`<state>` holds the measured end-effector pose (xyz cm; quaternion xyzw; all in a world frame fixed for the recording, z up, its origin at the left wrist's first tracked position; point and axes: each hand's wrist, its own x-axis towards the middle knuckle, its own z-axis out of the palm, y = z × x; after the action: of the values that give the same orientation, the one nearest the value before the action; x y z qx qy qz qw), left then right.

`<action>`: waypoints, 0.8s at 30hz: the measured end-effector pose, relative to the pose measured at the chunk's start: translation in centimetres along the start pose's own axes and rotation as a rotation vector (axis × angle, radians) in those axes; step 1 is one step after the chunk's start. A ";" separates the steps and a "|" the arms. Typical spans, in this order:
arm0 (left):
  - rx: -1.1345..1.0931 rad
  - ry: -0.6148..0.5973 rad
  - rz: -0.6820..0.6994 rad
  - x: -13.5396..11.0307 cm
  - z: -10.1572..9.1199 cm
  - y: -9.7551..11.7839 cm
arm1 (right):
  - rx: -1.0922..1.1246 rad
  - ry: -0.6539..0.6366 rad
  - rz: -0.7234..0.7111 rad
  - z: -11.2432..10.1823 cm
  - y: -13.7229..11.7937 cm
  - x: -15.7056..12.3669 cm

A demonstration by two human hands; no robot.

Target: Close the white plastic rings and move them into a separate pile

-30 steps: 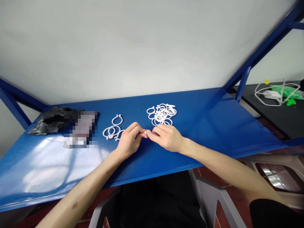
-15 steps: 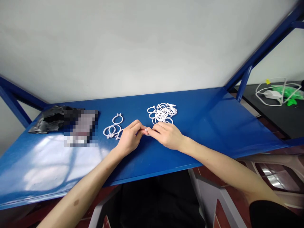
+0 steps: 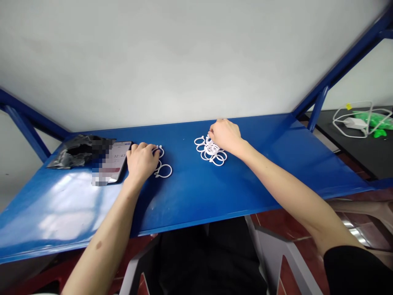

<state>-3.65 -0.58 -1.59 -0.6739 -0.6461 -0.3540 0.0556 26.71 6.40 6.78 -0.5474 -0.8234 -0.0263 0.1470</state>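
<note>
My left hand (image 3: 142,162) lies over a small group of white rings (image 3: 166,176) with knobbed ends, beside the phone. Its fingers curl down, and the tips are partly hidden, so what they hold does not show. One ring (image 3: 162,152) of that group peeks out by the thumb and index finger. Over the far right side of a larger pile of white rings (image 3: 211,150), my right hand (image 3: 226,134) is closed with fingertips pointing down. Its grip on the pile is hidden behind the hand.
A phone (image 3: 118,162), partly pixelated, rests left of my left hand. Beyond it lies a crumpled black plastic bag (image 3: 73,153). Blue frame bars (image 3: 318,108) flank the blue table (image 3: 196,196). A black side table (image 3: 357,151) holds a white cable and green plastic.
My hands, previously together at a small white piece in the middle, have separated. The left has moved to the left-hand rings, the right up to the far side of the larger pile.
</note>
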 end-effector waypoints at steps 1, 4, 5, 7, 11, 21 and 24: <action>0.003 -0.002 0.015 0.0 0.0 0.0 | -0.013 -0.022 0.009 0.2 0.0 0.0; 0.013 0.009 0.036 0.2 -0.3 1.0 | -0.015 0.034 -0.001 0.4 0.0 -0.8; 0.023 0.019 0.039 0.4 -0.6 1.6 | 0.003 0.095 -0.027 0.4 0.1 -1.3; 0.053 0.050 0.055 0.5 -1.0 3.1 | 0.064 0.224 -0.116 0.3 0.0 -2.5; -0.047 0.116 0.224 -0.4 -1.5 7.1 | 0.256 0.322 -0.359 0.9 -1.3 -5.7; -0.453 -0.104 0.131 -2.6 -1.8 11.6 | 0.545 0.384 -0.447 3.6 -3.7 -9.1; -0.557 -0.208 -0.065 -2.6 -2.1 11.9 | 0.440 0.354 -0.454 3.2 -3.4 -9.1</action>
<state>6.54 -5.76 3.09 -0.6747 -0.5475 -0.4484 -0.2095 26.18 -2.48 1.63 -0.2930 -0.8718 0.0252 0.3918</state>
